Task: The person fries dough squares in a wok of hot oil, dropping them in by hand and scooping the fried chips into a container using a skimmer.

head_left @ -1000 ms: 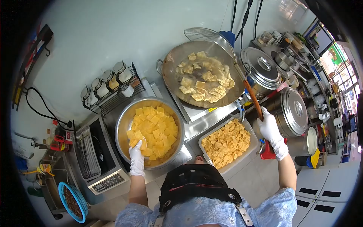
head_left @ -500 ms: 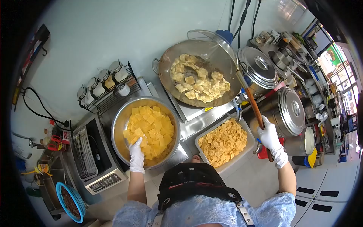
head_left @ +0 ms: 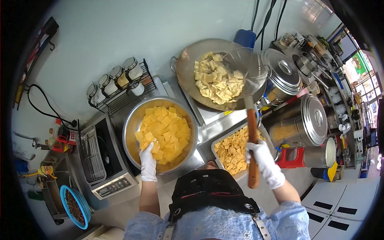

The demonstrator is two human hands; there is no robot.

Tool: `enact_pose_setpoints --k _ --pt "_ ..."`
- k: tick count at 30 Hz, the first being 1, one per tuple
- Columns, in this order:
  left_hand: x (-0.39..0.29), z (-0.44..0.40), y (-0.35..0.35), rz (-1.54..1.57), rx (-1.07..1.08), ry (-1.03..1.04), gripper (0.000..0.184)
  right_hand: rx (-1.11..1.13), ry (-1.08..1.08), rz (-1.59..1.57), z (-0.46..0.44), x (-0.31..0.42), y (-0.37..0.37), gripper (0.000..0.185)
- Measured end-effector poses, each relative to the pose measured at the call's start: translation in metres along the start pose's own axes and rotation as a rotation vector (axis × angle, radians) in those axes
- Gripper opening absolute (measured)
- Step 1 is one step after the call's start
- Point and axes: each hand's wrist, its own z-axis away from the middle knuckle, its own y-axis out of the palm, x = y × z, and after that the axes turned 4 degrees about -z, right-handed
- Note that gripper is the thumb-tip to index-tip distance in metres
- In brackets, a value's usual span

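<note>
Fingers of white-gloved R hand [head_left: 265,161] closed round brown wooden skimmer handle [head_left: 252,124]; white-gloved L hand [head_left: 148,165], part-curled, grip unclear, touches flat yellow squares [head_left: 170,130], prob. light, brittle, best edge-held.

Both gloved hands forward — left [head_left: 147,162] low, right [head_left: 263,162] curled.

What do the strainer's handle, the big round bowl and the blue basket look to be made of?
The strainer's handle looks like varnished wood: reddish-brown, with a soft sheen. The bowl seems polished metal, likely stainless steel, from its silvery, reflective rim. The basket is probably moulded plastic, given its even bright blue and openwork wall.
</note>
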Motion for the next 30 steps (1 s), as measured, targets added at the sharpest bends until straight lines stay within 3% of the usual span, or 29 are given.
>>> enact_pose_setpoints --k 5,12,16,17,22,26,30 --pt "-0.006 0.006 -0.009 0.030 -0.001 0.001 0.028 0.208 0.053 -0.321 -0.014 -0.007 0.072 0.006" --pt "-0.013 0.006 -0.014 0.021 -0.003 0.019 0.028 0.622 0.249 -0.881 -0.025 -0.010 0.004 0.020" --pt "-0.010 0.006 -0.014 0.016 0.011 0.002 0.029 0.483 0.234 -0.776 -0.026 -0.005 0.008 0.025" --pt "-0.012 0.003 -0.011 0.021 0.017 0.008 0.029 0.445 0.123 -0.600 -0.020 0.005 0.011 0.024" --pt "-0.015 0.006 -0.003 -0.024 0.024 0.018 0.031 0.398 0.094 -0.318 0.006 0.040 -0.026 0.023" --pt "-0.008 0.003 0.000 -0.005 0.040 0.022 0.031 0.116 -0.032 -0.010 0.035 0.069 -0.044 0.022" --pt "-0.001 -0.001 0.002 0.017 0.010 0.003 0.032 0.008 -0.079 0.246 0.033 0.079 -0.071 0.020"
